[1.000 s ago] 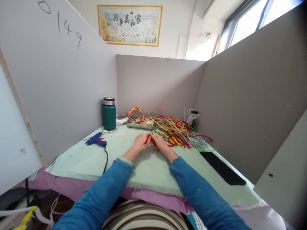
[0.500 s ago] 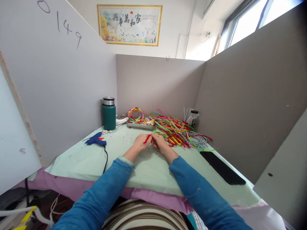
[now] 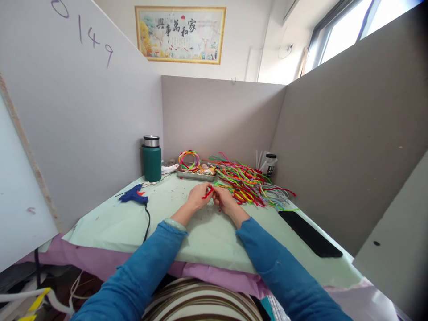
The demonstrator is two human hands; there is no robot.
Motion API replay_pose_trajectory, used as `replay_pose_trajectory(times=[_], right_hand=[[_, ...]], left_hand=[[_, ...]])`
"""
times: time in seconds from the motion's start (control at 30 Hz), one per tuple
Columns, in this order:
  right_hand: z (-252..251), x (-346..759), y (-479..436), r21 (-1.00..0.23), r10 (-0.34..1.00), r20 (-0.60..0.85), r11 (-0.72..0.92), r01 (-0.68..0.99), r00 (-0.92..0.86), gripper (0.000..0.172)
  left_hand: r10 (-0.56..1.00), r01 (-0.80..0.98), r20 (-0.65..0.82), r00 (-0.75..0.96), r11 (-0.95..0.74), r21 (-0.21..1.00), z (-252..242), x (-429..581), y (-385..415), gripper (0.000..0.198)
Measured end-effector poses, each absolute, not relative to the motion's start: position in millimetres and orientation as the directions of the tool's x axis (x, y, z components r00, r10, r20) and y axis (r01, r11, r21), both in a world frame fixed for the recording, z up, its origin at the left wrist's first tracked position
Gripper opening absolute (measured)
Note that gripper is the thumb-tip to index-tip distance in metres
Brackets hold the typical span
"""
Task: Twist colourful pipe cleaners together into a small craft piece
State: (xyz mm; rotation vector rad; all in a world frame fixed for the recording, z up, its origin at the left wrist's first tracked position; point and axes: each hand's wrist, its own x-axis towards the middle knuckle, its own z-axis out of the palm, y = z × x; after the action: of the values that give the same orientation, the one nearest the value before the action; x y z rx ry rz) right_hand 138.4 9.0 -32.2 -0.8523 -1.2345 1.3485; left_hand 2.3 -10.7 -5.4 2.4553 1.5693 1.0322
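A short piece of red pipe cleaner (image 3: 207, 193) sticks out between my two hands over the middle of the table. My left hand (image 3: 198, 196) is closed on it, with the red end lying over the fingers. My right hand (image 3: 224, 199) meets it from the other side, its thumb and fingers pinched at the far end of the same piece. The fingertips of both hands are partly hidden. Just beyond my right hand spreads a tangled heap of coloured pipe cleaners (image 3: 247, 178).
A metal tray (image 3: 195, 176) holds small pieces and a multicoloured ring (image 3: 189, 161). On the left are a green bottle (image 3: 152, 163) and a blue glue gun (image 3: 134, 195) with its black cord. A black flat slab (image 3: 310, 234) lies at right. Grey partitions (image 3: 220, 116) enclose the table.
The red pipe cleaner has shifted slightly right and now bends toward my right fingers. My left fingers have lifted a little; the forearms have hardly moved.
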Motion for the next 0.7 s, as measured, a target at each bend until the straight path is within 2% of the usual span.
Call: replay_pose_trajectory(times=[0.3,0.47,0.7], right_hand=[[-30.2,137.9,6.3,-0.959,0.973,0.153,0.105,-0.262,-0.172,0.028],[-29.3,137.9,5.2,-0.962,0.974,0.146,0.1,-0.253,-0.173,0.024],[-27.6,137.2,2.0,-0.957,0.971,0.125,0.065,-0.283,-0.201,0.031]], left_hand=[[0.764,0.693,0.572,0.298,-0.585,0.421,-5.8,2.8,-9.9,0.024],[0.78,0.683,0.568,0.261,-0.565,0.463,-7.4,3.8,-9.0,0.027],[0.788,0.677,0.584,0.198,-0.54,0.499,-10.2,6.1,-3.8,0.028]])
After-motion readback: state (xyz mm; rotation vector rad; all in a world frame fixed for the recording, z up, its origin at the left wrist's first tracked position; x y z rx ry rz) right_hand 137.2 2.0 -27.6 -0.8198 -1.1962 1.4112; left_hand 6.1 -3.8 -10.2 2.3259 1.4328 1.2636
